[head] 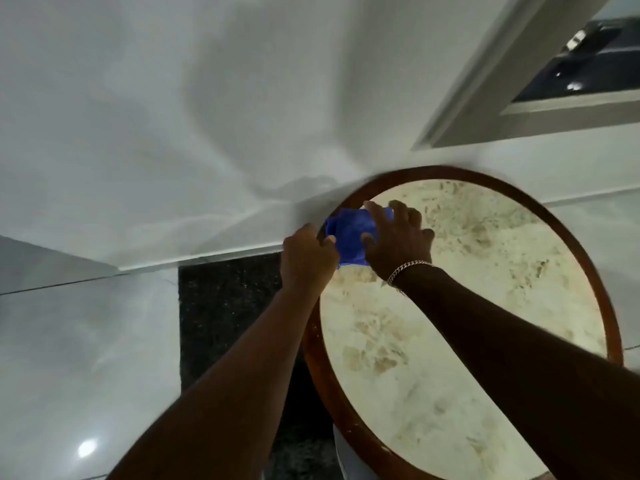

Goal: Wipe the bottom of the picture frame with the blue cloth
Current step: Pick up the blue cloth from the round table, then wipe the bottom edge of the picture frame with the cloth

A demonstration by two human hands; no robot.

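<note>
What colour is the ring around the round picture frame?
Reddish brown, like wood. The rim shows best in the head view.

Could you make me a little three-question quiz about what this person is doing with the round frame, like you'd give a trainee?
1. True or false: the blue cloth lies on the floor, away from the round picture frame.
2. Which hand presses on the cloth? A) the left hand alone B) the right hand, with the bracelet at its wrist C) neither
3. Fill in: the left hand grips the frame's brown ____ beside the cloth.

Key:
1. False; the cloth sits at the frame's far left edge, between the two hands.
2. B
3. rim
</note>
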